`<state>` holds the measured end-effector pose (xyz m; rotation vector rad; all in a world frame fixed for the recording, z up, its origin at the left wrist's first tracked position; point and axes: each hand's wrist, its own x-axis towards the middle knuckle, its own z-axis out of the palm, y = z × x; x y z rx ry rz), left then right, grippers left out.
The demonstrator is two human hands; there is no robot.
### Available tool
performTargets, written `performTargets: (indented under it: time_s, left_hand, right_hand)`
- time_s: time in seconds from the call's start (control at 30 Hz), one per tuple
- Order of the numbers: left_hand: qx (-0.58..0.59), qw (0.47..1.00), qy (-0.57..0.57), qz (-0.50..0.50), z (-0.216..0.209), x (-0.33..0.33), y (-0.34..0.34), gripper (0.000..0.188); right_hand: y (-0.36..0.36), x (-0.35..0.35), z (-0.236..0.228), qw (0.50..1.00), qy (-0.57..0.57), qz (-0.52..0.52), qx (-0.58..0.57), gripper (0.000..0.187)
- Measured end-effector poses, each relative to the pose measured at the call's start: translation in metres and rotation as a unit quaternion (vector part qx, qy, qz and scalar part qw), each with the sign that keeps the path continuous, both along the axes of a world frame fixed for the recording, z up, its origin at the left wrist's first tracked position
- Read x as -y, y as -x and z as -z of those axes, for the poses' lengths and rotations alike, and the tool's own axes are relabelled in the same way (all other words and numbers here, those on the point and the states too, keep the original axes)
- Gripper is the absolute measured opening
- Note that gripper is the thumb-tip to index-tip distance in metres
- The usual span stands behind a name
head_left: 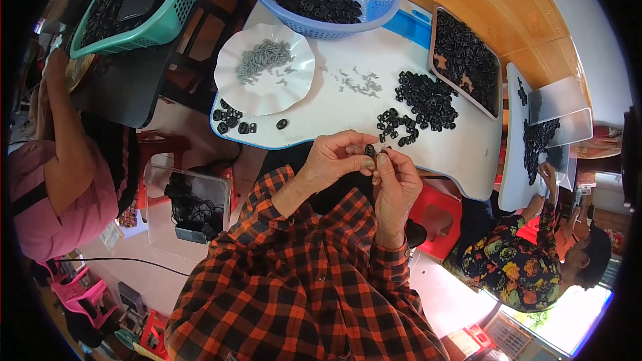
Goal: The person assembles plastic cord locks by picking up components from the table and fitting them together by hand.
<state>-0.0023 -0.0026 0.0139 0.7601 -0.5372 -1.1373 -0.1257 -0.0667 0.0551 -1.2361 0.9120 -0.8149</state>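
The white surface (314, 127) has a blue edge and curves inward on the side where the person in the checked shirt (287, 287) sits. Just at this near edge, the left grip (328, 164) pinches a small black oval piece (370, 152) between thumb and fingers. The right grip (396, 184) is drawn together right beside it; whether it pinches anything cannot be told.

On the surface, a wavy-rimmed white plate (294, 97) carries a heap of small grey parts (264, 59), with more grey bits (360, 83) strewn to its right. Black pieces lie in a large pile (426, 101), a smaller one (396, 126) and a cluster (231, 118) at the left edge. Behind stand a bluish-purple basket (331, 29) and a shallow tray (463, 95), both holding black pieces.

To the left, a green basket (157, 32) sits on a dark surface (117, 97) near a person in pink (67, 194). A clear bin (157, 224) with black cables (190, 204) rests on the pale floor (127, 254). To the right are a red stool (436, 220) and a co-worker in a floral top (511, 264), reaching toward black pieces on another white surface (515, 180).
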Motion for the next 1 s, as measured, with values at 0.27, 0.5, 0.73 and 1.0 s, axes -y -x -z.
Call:
performTargets:
  time_s: [0.27,0.5,0.73,1.0]
  left_hand:
    - [-0.004,1.0,-0.014,-0.013,0.003,0.001,0.001,0.03]
    - [0.005,0.998,-0.008,-0.056,0.008,0.003,0.003,0.026]
    - [0.028,0.996,-0.035,-0.078,0.013,0.002,0.007,0.023]
    - [0.083,0.993,-0.042,-0.076,0.018,0.0,0.006,0.021]
  right_hand:
    - [-0.002,-0.001,0.0,1.0,0.001,-0.002,-0.008,0.014]
    - [-0.005,-0.005,-0.002,0.999,-0.024,0.019,0.009,0.012]
    - [-0.009,-0.005,0.004,0.999,-0.01,0.031,-0.005,0.012]
    - [-0.006,-0.003,0.009,0.999,-0.004,0.037,0.004,0.013]
